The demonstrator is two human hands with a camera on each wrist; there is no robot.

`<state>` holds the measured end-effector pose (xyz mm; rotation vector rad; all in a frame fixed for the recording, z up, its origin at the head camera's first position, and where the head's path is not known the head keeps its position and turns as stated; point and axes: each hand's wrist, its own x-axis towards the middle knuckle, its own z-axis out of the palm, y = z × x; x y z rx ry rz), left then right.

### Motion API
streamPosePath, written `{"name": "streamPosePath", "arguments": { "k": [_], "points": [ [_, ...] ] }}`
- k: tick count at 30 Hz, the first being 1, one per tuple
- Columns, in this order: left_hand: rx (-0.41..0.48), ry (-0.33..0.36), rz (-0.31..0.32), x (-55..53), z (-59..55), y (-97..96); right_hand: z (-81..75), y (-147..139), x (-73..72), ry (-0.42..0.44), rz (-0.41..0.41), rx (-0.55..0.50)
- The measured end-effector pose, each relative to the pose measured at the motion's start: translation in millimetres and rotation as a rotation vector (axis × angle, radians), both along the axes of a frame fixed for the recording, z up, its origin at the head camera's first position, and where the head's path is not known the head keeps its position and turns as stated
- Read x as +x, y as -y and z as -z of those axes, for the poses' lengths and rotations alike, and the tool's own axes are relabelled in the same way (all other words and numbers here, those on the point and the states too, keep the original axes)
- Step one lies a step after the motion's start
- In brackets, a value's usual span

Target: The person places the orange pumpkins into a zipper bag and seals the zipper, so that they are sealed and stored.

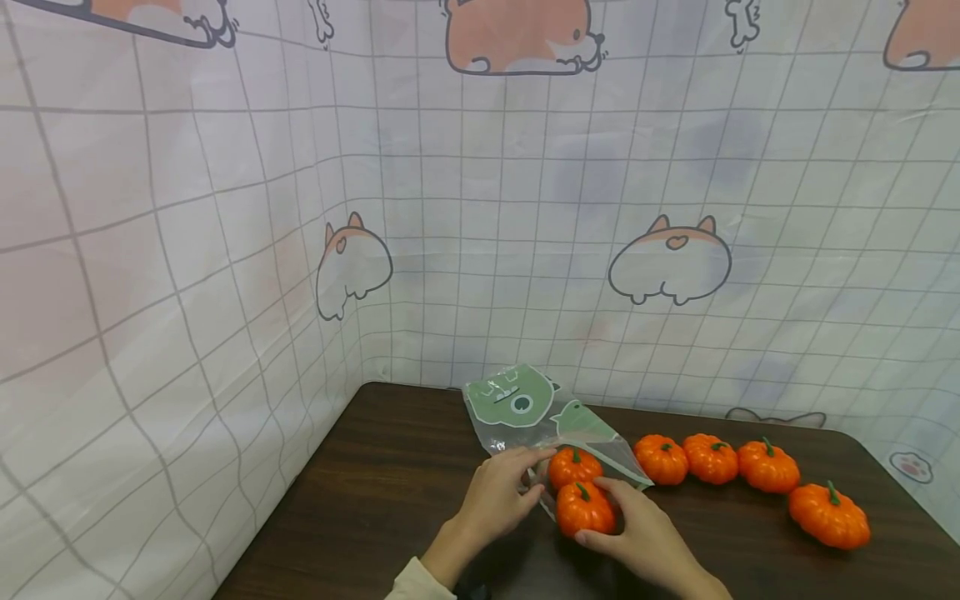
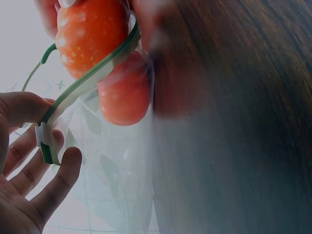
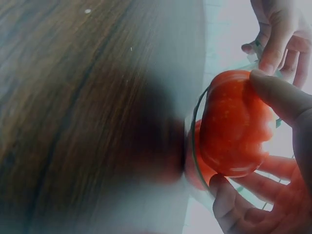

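A clear plastic zip bag [image 1: 501, 435] with green animal prints lies on the table, its mouth toward me. My left hand [image 1: 491, 497] pinches the bag's green-edged rim beside a white slider [image 2: 43, 134]. Inside the mouth sits an orange toy pumpkin [image 1: 564, 468], seen through the plastic as a blurred pumpkin [image 2: 126, 95] in the left wrist view. My right hand [image 1: 651, 533] grips a second pumpkin [image 1: 582, 512] right at the opening, thumb on one side and fingers on the other. In the right wrist view this pumpkin [image 3: 235, 129] overlaps the rim.
To the right of the bag, several more orange pumpkins [image 1: 768, 467] stand in a row on the dark wooden table [image 1: 390, 467]. A cloth [image 1: 525, 208] with a grid and dog drawings hangs behind and at the left. A dark cord [image 1: 776, 414] lies at the back edge.
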<state>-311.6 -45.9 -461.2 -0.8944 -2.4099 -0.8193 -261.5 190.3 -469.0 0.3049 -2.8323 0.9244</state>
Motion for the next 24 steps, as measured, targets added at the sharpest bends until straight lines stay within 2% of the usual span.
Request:
{"name": "streamPosePath", "arguments": {
  "k": [24],
  "points": [
    [-0.019,-0.035,-0.004,0.6,1.4,-1.1,2.6,5.8,-11.8,-0.018,0.006,-0.003]
  ]
}}
